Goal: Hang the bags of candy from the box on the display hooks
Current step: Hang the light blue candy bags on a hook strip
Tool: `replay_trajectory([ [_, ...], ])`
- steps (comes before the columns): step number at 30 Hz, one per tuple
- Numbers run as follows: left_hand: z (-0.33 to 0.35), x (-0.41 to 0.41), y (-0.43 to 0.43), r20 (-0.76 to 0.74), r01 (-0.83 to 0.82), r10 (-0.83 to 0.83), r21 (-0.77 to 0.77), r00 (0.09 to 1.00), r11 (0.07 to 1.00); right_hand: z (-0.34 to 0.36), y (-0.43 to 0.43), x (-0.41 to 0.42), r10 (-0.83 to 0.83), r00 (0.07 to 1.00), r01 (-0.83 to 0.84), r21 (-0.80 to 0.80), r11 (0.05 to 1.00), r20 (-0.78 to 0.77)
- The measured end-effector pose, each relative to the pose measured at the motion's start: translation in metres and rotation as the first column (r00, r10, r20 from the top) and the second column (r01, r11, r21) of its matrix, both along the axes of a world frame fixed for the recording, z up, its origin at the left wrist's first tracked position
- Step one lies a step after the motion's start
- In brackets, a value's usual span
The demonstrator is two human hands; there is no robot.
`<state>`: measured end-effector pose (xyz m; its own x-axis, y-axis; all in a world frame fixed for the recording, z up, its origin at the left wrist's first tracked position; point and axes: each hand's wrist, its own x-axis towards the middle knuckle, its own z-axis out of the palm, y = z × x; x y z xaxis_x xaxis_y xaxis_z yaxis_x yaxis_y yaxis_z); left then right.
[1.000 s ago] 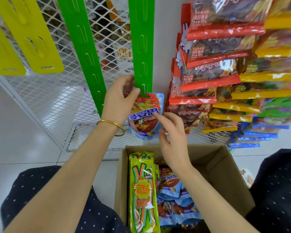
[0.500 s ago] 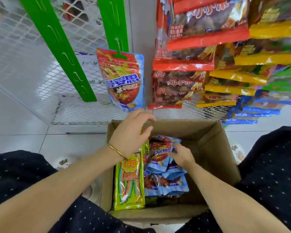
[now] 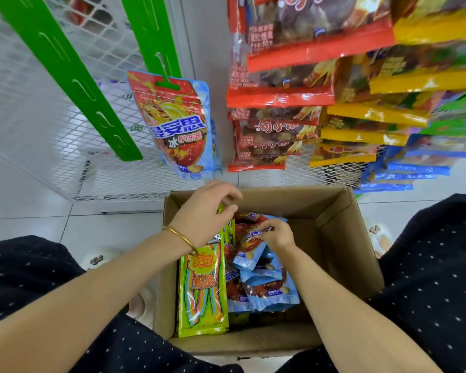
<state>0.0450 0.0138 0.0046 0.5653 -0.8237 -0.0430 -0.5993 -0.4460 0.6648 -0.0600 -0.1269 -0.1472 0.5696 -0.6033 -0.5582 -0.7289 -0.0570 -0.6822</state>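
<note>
One blue-red bag [image 3: 178,125] hangs on the green strip [image 3: 156,36], and many more lie in the box [image 3: 339,238]. The right grip [image 3: 277,235] pinches the next bag [image 3: 249,251] inside it. The left grip [image 3: 207,214] hovers above, loosely curled and holding nothing. I judge most of the work is left.

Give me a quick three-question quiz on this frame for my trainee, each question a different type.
1. True or false: the hanging bag is hooked on a green strip.
2. Which hand grips a blue-and-red bag inside the box? A left, B right, C neither.
3. Fill in: the long green bag lies on the box's ___ side.
Key: 1 true; 2 B, the right hand; 3 left.
</note>
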Motion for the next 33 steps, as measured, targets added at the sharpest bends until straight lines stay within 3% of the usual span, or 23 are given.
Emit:
replay_trajectory([
  [4,0.001,0.000,-0.003,-0.035,-0.011,0.015,0.099,0.999,0.995,0.065,-0.018,-0.012,0.234,0.935,-0.268,0.101,0.958,0.269],
  [7,0.006,-0.002,-0.002,-0.043,-0.023,0.030,0.153,0.999,0.988,0.120,-0.022,-0.022,0.345,0.854,-0.391,0.041,0.920,0.390],
  [10,0.022,-0.003,-0.002,-0.102,-0.065,0.071,0.064,0.992,0.996,0.159,-0.015,-0.024,0.390,0.795,-0.431,-0.018,0.902,0.464],
  [15,0.076,0.010,0.009,-0.021,0.013,-0.015,-0.077,1.000,0.997,0.210,0.018,-0.014,0.372,0.694,-0.364,-0.146,0.920,0.617],
  [17,0.105,0.019,0.020,0.014,-0.044,0.048,-0.193,0.999,0.980,0.229,0.029,-0.007,0.392,0.634,-0.308,-0.248,0.918,0.667],
  [20,0.149,0.038,0.030,0.065,-0.265,0.353,-0.540,0.933,0.799,0.255,0.041,0.007,0.432,0.582,-0.197,-0.397,0.897,0.689],
  [22,0.172,0.051,0.026,0.055,-0.300,0.443,-0.659,0.895,0.689,0.269,0.049,0.018,0.458,0.566,-0.109,-0.489,0.865,0.686],
  [24,0.185,0.065,0.016,-0.033,-0.332,0.421,-0.671,0.907,0.663,0.280,0.057,0.031,0.485,0.541,-0.047,-0.552,0.833,0.687],
  [27,0.195,0.081,0.002,-0.101,-0.338,0.358,-0.630,0.928,0.699,0.290,0.064,0.051,0.484,0.544,0.009,-0.582,0.813,0.685],
  [33,0.201,0.087,-0.003,0.009,-0.258,0.305,-0.513,0.952,0.819,0.298,0.062,0.079,0.430,0.549,0.093,-0.563,0.821,0.717],
])
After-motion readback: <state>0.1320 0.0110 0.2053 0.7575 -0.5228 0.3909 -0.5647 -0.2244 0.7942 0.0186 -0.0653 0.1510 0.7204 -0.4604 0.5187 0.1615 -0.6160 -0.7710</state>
